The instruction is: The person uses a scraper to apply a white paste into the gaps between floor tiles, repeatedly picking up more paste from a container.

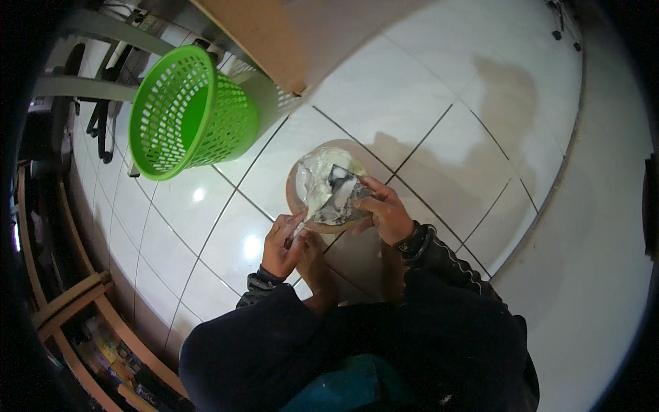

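Low over the floor, a crumpled, dark grey and silvery sheet (341,199) with white smears is held between my hands; its exact kind I cannot tell. My right hand (386,211) grips its right side, thumb on top. On the lower left, my left hand (281,247) is closed, its fingertips pinching a whitish edge that appears to join the sheet. Beneath lies a round, shallow, pinkish-brown dish (292,196), partly hidden by the sheet. A pale, glossy white mass (314,172) covers much of the dish. My bare feet are just below it.
A green perforated plastic basket (237,113) stands open-topped at the upper left. Behind it are a brown board (264,41) and grey frame bars (86,88). A wooden rack (72,305) with assorted items is at the lower left. White tiles (226,240) cover the floor.
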{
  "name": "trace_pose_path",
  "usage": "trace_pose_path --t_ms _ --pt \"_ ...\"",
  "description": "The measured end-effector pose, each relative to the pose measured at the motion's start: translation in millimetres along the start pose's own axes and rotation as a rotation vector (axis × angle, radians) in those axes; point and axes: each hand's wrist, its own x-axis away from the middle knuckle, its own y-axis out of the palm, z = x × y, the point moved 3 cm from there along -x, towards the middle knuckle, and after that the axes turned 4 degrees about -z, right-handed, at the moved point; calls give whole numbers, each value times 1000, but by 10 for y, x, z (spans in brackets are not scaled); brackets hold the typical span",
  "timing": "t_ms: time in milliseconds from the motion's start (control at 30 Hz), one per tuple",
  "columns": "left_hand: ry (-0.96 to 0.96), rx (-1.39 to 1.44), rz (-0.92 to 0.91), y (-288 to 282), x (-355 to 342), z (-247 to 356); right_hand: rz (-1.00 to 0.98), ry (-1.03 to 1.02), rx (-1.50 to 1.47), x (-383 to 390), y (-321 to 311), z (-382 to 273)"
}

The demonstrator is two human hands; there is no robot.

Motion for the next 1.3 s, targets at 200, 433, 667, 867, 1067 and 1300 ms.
trace_pose_path --t_ms 200,433,667,867,1067,1300 --pt "7 -101 -55 85 69 -424 -44 -33 -62 57 -143 -44" --pt "-449 410 -70 217 71 -837 20 -201 -256 131 -772 -185" --pt "-625 603 128 17 1 -891 334 -439 -139 470 -1642 -424" --pt "-729 734 311 -1 210 -1042 776 -572 353 555 -2546 -1051" --pt "-860 809 415 52 477 -1170 792 -463 728 363 -3002 -1680" --pt "-816 826 521 46 619 -1214 884 -629 1617 74 -2949 -1967"
